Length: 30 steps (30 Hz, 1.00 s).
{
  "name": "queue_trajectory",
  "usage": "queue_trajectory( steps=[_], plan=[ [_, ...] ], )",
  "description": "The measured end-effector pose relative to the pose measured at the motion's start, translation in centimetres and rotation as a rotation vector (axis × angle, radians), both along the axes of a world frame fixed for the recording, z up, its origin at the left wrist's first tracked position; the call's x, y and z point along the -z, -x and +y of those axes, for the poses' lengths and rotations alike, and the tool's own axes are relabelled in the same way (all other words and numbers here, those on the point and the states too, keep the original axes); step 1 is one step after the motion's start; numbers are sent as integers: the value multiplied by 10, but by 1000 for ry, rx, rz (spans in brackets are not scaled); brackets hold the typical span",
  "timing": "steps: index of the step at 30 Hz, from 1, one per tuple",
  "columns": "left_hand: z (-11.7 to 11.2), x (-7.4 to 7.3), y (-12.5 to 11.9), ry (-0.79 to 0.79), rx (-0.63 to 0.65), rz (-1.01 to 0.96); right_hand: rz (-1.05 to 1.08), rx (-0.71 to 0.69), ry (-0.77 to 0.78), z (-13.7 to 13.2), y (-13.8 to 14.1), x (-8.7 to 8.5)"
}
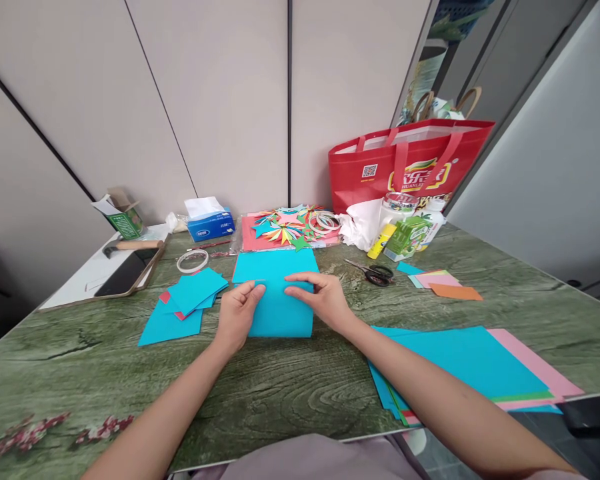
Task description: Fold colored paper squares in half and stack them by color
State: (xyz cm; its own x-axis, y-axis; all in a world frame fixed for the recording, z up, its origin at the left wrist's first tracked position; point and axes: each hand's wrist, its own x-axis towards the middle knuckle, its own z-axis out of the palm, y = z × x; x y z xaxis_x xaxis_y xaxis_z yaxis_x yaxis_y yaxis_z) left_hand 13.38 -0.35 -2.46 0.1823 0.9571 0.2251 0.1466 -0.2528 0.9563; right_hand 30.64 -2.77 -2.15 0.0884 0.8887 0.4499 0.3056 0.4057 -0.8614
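A bright blue sheet of paper (283,317) is held up in front of me over the table, its lower part curving as if folded over. My left hand (237,313) is closed on its upper left edge, thumb against the bent fingers. At the upper right edge, my right hand (325,299) pinches the same sheet between thumb and fingertips. Behind it lies another flat blue area of paper (275,263); whether the two are one piece I cannot tell. Cut blue pieces (193,290) with some red lie left of my left hand. Black-handled scissors (375,272) rest to the right.
A stack of coloured sheets (460,360) lies under my right forearm. Farther back are a tape roll (193,261), a tissue box (211,225), folded paper stars (285,227), a yellow glue stick (381,241) and a red bag (363,163). A phone (129,272) lies left; paper scraps (455,292) lie right.
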Motion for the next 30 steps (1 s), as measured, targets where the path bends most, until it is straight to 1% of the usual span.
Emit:
queue_trajectory(
  steps=[7,12,15,30],
  plan=[
    [1,-1,0,-39,-52,-10,46,15,26,3,-1,2],
    [5,-6,2,-91,-131,-58,248,-56,54,7,-3,6],
    [6,-7,4,-103,-142,-75,334,-69,59,9,-4,7],
    [6,-8,1,-72,-163,-101,355,-39,48,9,-4,6]
  ],
)
